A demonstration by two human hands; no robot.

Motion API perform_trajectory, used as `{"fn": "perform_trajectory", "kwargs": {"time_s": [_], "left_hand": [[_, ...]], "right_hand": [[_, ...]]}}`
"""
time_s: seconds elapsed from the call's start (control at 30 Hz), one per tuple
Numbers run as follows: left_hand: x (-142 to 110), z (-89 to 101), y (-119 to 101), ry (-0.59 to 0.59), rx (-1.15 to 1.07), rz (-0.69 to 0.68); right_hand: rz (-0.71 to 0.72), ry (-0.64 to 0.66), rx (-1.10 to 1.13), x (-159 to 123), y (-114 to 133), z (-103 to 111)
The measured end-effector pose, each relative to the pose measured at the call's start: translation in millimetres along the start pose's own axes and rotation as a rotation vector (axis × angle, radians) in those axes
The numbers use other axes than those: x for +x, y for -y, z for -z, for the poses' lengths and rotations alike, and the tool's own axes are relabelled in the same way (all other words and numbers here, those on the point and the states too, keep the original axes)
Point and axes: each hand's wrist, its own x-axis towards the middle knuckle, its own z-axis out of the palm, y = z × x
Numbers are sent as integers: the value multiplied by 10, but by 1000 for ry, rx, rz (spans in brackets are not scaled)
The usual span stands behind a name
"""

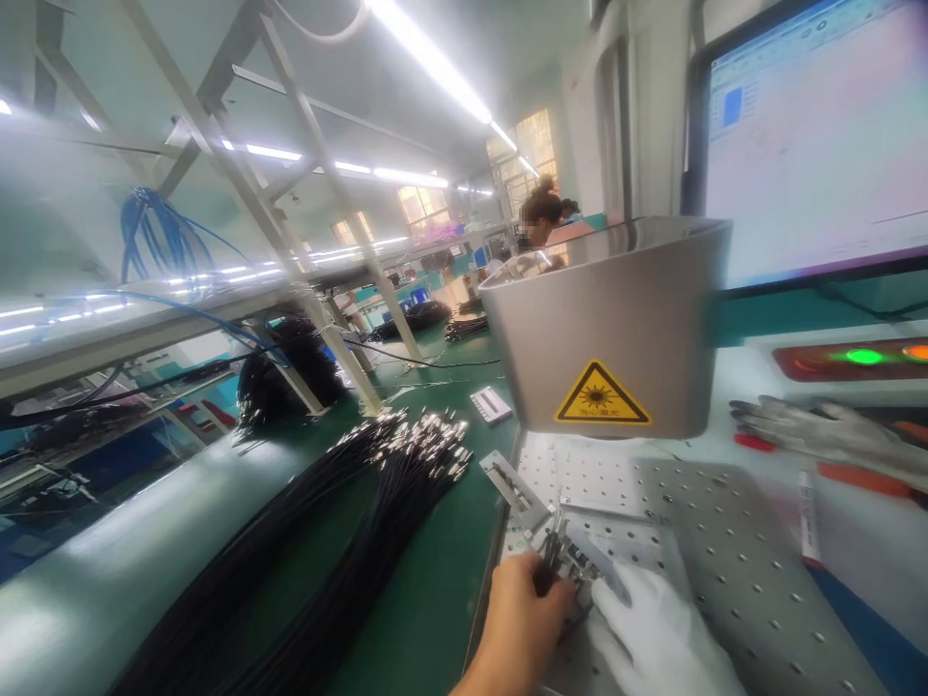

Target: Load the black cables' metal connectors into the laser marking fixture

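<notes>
Two hands work at a slotted metal fixture on the perforated plate. Left hand, bare, pinches a bunch of thin metal-tipped leads at the fixture; right hand, white-gloved, is at its right side, grip unclear. Best handling, probably: steady the fixture with the glove, keep tips even, don't bend leads. Second slotted piece lies just beyond; black cable bundle on green table, left. Grey housing at the plate's far end limits reach there.

Bright overhead tube light, hazy glare, white sheen on green tabletop, washed-out monitor, soft blur, stretched edges
</notes>
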Motion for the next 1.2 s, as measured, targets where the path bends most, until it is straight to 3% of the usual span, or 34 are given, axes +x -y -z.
{"fn": "perform_trajectory", "kwargs": {"time_s": [0.23,0.4,0.63,1.07,1.2], "left_hand": [[-35,-48,-136,16,187,45],[-44,-45,-137,23,213,55],[-70,-46,-183,35,198,76],[32,40,-166,160,220,153],[62,-5,-127,161,195,84]], "right_hand": [[-7,14,4,-3,8,-37],[19,-60,73,-10,-25,-28],[18,13,221,95,-61,106],[4,92,190,172,-19,163],[-14,125,202,146,-35,125]]}}
